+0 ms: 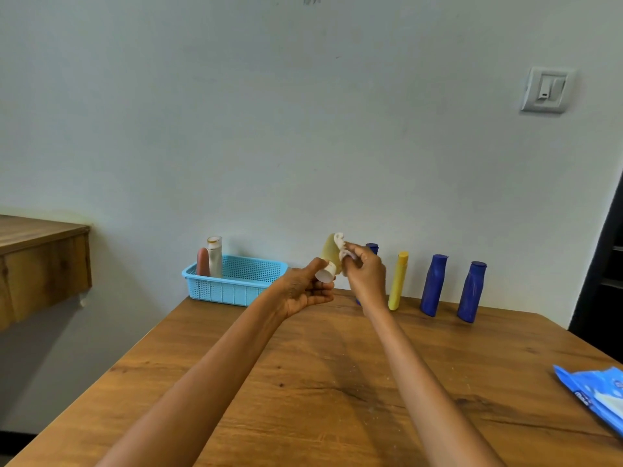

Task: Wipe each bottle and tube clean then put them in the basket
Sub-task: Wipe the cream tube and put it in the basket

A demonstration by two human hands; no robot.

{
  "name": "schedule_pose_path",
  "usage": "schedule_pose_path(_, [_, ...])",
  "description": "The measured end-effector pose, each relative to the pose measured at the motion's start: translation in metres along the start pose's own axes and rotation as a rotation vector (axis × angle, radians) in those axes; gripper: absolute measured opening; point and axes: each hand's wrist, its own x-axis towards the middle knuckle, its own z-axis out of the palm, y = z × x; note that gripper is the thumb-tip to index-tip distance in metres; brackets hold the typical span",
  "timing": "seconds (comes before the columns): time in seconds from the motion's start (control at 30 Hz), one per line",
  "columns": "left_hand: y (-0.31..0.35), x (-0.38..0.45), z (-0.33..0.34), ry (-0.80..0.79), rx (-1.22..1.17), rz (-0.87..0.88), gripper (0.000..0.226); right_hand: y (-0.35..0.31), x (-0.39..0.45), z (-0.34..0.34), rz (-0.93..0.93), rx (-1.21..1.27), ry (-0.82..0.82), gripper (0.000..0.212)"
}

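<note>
Head view shows the left hand (305,291) gripping the white cap end of a yellowish tube (328,256) held above the bench (303,382), while the right hand (365,273) pinches a small white wipe (342,247) against the tube's upper side. At about 10 o'clock from the hands, a light blue basket (232,281) on the bench's far edge holds a reddish tube (203,262) and a white tube (214,256), both upright. At roughly 3 o'clock stand a yellow bottle (398,281) and two blue bottles (434,284) (471,291), another blue bottle (372,248) is mostly hidden behind the right hand, and a blue wipes packet (596,392) lies at 4 o'clock.
</note>
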Motion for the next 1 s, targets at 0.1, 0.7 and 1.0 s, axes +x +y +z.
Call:
schedule_pose_path(0.1, [0.0, 0.002, -0.004, 0.072, -0.028, 0.023, 0.032, -0.004, -0.009, 0.011, -0.086, -0.032, 0.023, 0.025])
schedule_pose_path(0.7, [-0.016, 0.004, -0.011, 0.191, 0.163, 0.302, 0.034, -0.009, -0.011, 0.018, 0.728, 0.814, -0.293, 0.035])
schedule_pose_path(1.0, [-0.02, 0.008, -0.01, 0.349, 0.395, 0.372, 0.053, -0.003, -0.009, 0.008, 0.84, 0.854, -0.348, 0.037])
